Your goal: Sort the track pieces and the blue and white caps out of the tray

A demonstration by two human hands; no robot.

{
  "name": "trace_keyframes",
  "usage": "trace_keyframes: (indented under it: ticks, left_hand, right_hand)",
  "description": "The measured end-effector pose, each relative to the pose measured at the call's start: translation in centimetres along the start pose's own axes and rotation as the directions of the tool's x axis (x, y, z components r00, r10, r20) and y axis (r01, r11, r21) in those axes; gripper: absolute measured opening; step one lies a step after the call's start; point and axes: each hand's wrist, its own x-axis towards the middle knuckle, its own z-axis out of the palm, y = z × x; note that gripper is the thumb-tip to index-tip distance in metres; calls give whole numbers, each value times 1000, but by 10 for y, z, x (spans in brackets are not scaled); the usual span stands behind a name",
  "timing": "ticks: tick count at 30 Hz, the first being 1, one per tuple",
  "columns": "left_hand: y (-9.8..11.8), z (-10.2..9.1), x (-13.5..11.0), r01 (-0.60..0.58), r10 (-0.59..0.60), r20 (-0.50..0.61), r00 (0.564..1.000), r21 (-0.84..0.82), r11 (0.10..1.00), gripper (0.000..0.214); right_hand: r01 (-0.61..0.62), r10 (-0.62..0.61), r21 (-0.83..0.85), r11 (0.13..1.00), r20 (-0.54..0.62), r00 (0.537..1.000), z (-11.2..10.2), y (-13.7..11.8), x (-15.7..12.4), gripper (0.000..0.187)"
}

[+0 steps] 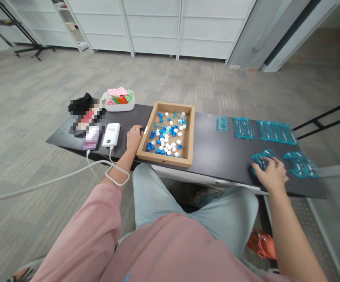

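My right hand (272, 173) is over a translucent blue curved plastic piece (265, 156) near the front edge of the dark table (208, 145), thumb and fingers around it. More curved pieces (301, 164) lie just to its right. Farther back are rows of similar translucent pieces: a small group (222, 123), a wavy group (244, 128) and a long group (277, 132). My left hand (134, 138) rests on the table against the left side of a cardboard box (190, 135), fingers loosely extended. Inside lie many small white and blue pieces (167, 147) and some translucent ones.
Left of the box are a white power bank (111, 135) with a white cable (70, 173), a pixelated phone-like item (92, 137), a dark cloth item (82, 103) and a white basket (120, 107) of colourful packets. An orange object (264, 244) is under the table.
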Motion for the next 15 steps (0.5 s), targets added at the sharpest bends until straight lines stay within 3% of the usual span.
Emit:
trace_keyframes:
  ticks: [8, 15]
  left_hand:
    - [1, 0, 2, 11, -11, 7, 1000, 4, 1000, 36]
    - [-3, 5, 3, 2, -2, -11, 1000, -10, 1000, 36]
  right_hand:
    - [195, -213, 155, 968, 103, 972, 11, -46, -34, 57]
    - [281, -311, 331, 901, 42, 949, 26, -89, -49, 45]
